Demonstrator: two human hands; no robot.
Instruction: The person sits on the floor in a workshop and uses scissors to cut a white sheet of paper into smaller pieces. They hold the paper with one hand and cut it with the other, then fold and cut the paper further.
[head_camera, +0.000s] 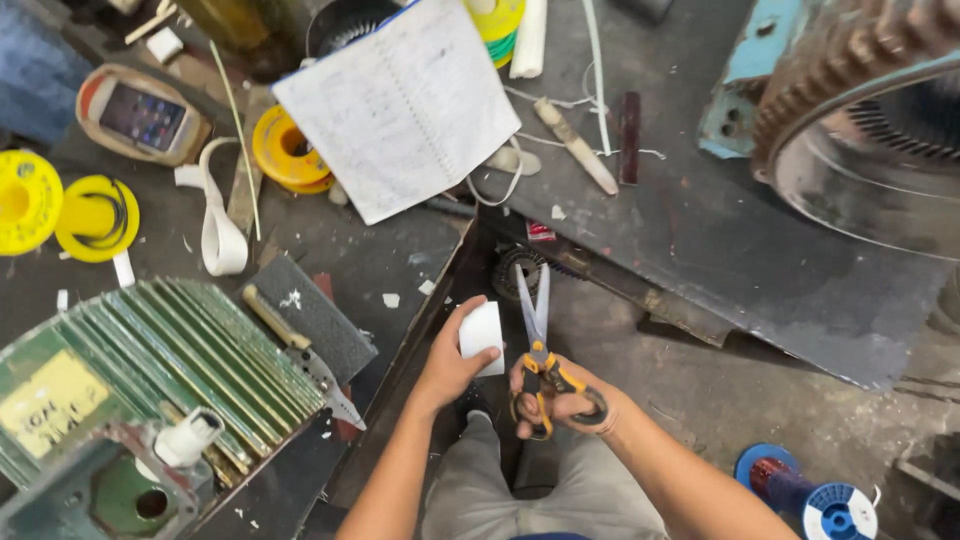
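While the left hand (450, 365) pinches a small white rectangular piece (482, 335) between thumb and fingers, the right hand (560, 400) grips a pair of yellow-and-black-handled scissors (538, 360), fingers closed through the handle loops and the blades slightly parted and pointing away from the person, just beside the white piece's right edge. Both hands are held above the person's grey-trousered lap (520, 490), over the gap between a dark, littered workbench (330, 240) on the left and a tilted dark metal plate (720, 220) on the right. On the bench lie an open ruled notebook (400, 100), a roll of yellow tape (285, 150), two yellow spools (60, 205) near the left edge, a smartphone in a tan case (140, 115), a curled white strip (218, 215) and a knife (305, 355) resting on a dark abrasive pad (320, 315). A green finned motor housing (150, 380) fills the lower left corner. On the metal plate lie a second knife with a pale handle (575, 145) and a dark red flat bar (629, 135); a large toothed gear ring on a blue casing (850, 60) occupies the upper right. A blue spool (835, 510) of dark wire sits on the concrete floor at lower right.
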